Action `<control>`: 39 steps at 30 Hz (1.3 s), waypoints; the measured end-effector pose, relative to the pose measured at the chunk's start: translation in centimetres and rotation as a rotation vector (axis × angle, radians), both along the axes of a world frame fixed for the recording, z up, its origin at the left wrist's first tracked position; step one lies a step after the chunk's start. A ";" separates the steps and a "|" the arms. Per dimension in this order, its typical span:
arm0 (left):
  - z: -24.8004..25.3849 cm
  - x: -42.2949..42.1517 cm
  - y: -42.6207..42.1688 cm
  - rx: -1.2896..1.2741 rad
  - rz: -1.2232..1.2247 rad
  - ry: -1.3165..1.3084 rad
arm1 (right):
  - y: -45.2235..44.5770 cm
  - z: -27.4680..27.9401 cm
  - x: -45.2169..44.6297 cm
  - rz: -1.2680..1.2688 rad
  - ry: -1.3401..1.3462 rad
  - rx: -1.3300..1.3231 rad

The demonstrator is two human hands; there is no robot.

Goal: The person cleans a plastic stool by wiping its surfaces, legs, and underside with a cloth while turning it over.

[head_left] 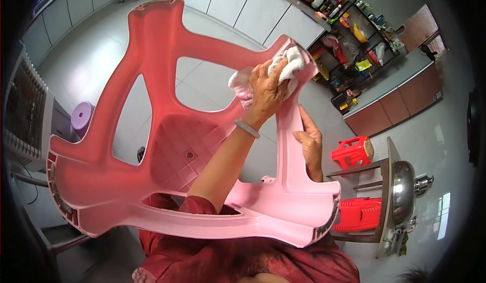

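Observation:
A large pink plastic stool [167, 95], its hollow underside facing the camera, lies tilted across the view above the lap. My left hand [267, 90], a pale bangle at the wrist, is closed on a white cloth [291, 64]. It presses the cloth against the inside of the stool's upper right leg. Part of the cloth hangs to the left of the hand, with pinkish marks. My right hand [311, 144] grips the outer edge of the same leg lower down; thumb and one finger show, the other fingers are hidden.
A purple round stool [82, 116] is on the floor at left, near a grey slatted appliance [30, 100]. At right are a red stool [353, 152], a red plastic item [358, 214] and a metal basin on a stand [403, 192]. Crowded shelves [362, 35] stand at the back right.

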State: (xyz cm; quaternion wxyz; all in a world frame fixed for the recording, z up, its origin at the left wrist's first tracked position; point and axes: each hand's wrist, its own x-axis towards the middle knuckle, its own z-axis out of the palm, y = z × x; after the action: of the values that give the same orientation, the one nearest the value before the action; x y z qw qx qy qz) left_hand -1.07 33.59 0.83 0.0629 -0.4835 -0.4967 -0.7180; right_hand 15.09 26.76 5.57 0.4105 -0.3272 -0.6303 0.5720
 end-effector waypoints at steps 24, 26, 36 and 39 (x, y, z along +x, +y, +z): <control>-21.3 -1.3 -13.3 -1.252 -0.413 0.107 | -1.4 0.9 -1.4 -0.130 -0.032 -0.020; -20.1 -1.3 -15.5 -1.376 -0.561 0.212 | -1.2 0.5 -1.2 -0.120 0.009 -0.021; -18.1 -1.1 -17.3 -1.394 -0.593 0.324 | -1.1 0.3 -1.1 -0.101 0.038 -0.024; -19.5 -0.1 -15.4 -1.178 -0.300 0.100 | -0.9 0.2 -1.0 -0.097 0.010 0.019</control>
State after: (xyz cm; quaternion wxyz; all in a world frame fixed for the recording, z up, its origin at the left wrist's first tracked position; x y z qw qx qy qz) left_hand -1.18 18.17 -18.71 -0.2938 -0.5346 -0.7333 -0.3002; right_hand 14.09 25.85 5.82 0.4439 -0.3507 -0.6172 0.5468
